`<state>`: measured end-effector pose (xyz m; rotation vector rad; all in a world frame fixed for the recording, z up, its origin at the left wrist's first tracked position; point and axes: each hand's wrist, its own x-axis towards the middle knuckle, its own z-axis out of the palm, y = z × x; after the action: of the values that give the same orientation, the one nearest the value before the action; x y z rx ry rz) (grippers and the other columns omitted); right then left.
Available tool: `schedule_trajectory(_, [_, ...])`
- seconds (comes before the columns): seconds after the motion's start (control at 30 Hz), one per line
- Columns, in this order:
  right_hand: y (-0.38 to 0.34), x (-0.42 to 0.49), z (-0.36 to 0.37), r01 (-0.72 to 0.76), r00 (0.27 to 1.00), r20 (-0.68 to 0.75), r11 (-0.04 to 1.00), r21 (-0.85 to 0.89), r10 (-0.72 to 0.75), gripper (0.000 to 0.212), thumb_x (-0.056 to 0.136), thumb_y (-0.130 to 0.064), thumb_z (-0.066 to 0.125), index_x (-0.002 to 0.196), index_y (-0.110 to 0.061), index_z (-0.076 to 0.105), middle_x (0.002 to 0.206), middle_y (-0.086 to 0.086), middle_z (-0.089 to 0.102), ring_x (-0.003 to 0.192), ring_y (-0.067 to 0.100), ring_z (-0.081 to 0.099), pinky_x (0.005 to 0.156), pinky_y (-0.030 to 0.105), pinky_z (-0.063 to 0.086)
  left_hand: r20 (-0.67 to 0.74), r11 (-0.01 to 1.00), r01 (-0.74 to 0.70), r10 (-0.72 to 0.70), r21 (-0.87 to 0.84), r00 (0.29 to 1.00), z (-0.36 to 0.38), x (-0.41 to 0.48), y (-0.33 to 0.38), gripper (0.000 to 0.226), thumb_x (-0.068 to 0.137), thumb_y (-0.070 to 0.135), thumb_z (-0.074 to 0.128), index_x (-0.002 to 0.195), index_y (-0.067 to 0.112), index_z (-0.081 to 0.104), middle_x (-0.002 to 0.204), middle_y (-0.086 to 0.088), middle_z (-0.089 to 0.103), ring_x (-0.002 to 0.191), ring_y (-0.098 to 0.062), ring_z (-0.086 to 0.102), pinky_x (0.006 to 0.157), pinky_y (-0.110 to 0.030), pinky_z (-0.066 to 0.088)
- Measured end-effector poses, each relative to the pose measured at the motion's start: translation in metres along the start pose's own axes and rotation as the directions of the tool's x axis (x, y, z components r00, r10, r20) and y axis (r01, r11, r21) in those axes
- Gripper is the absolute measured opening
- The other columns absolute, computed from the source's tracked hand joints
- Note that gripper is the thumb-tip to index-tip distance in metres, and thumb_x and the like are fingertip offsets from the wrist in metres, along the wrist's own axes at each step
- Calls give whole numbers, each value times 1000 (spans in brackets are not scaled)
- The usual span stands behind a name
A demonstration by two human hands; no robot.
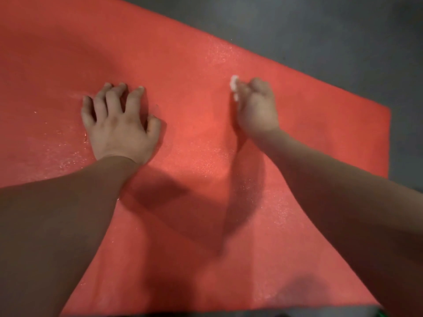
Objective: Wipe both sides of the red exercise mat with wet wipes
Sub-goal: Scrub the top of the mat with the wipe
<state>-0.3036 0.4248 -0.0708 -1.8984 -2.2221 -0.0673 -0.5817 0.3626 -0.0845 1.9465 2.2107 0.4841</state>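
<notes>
Head view: our left hand (119, 124) presses spread, bent fingers on the red exercise mat (194, 53), holding nothing; our right hand (257, 106) curls round a white wet wipe (234, 84) on the mat. Bare mat lies between and beyond both hands; grey floor (320, 30) borders its far and right edges

Dim, warm light is brightest at the middle of the red mat (201, 124), with broad soft-edged shadows lying nearer the camera. Damp patches glint in speckles; the whole picture is slightly blurred.
</notes>
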Motion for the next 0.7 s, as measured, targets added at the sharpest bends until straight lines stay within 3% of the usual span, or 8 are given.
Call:
schedule_trajectory(0.07, [17,4,-2,-309,950,15,949,-70,310,42,95,-24,35,122,-15,66,98,15,61,91,39,55,83,40,38,-2,1000,-2,2,8,1000,0,0,0,59,91,46,51,146,26,49,151,-10,45,146,-33,31,123,-59,13])
schedule_trajectory(0.13, [-1,0,0,-329,943,17,938,-113,332,52,93,-25,27,126,-7,63,99,17,62,92,39,55,86,41,37,-2,1000,-5,5,9,1000,0,0,1,59,90,46,51,145,25,50,150,-10,45,146,-34,31,122,-59,14])
schedule_trajectory(0.23, [-55,-27,-1,20,1000,8,999,45,-21,49,91,-18,33,123,7,62,90,20,63,81,39,56,81,42,39,1,1000,-6,6,5,1000,-1,0,1,58,91,44,52,145,24,50,150,-11,45,145,-35,31,122,-60,15])
schedule_trajectory(0.3, [-70,-45,-3,285,951,95,952,113,-296,47,95,-16,39,132,5,56,97,18,61,84,37,54,81,43,44,0,1000,-8,8,-3,1000,-1,0,1,57,91,43,51,145,24,49,150,-12,45,145,-36,31,122,-60,15])
schedule_trajectory(0.37, [-51,-42,-3,368,916,133,925,92,-377,42,97,-17,47,136,-5,57,100,12,61,87,34,54,80,43,47,-7,1000,-9,9,-8,1000,-1,0,0,56,91,42,52,144,24,50,149,-12,45,144,-36,31,122,-60,15])
schedule_trajectory(0.47, [-5,-32,-6,37,998,48,997,-60,-34,40,96,-23,44,130,-15,64,94,12,60,86,36,56,78,42,43,-15,1000,-6,6,-12,1000,0,1,0,55,91,41,52,144,24,51,149,-12,46,144,-36,32,121,-60,16])
schedule_trajectory(0.57, [21,-27,-10,-356,933,9,926,-123,360,58,92,-34,25,135,-17,60,101,16,60,92,38,53,83,43,39,-22,1000,-13,13,3,1000,2,1,-1,54,91,41,51,142,23,51,147,-13,47,142,-37,34,121,-60,17])
schedule_trajectory(0.7, [-29,-45,-4,-222,975,9,975,-11,222,49,98,-25,33,131,0,59,97,19,61,86,39,54,83,45,42,-14,1000,-13,13,26,1000,2,2,-1,55,92,41,48,143,24,50,148,-12,46,141,-38,35,121,-60,18])
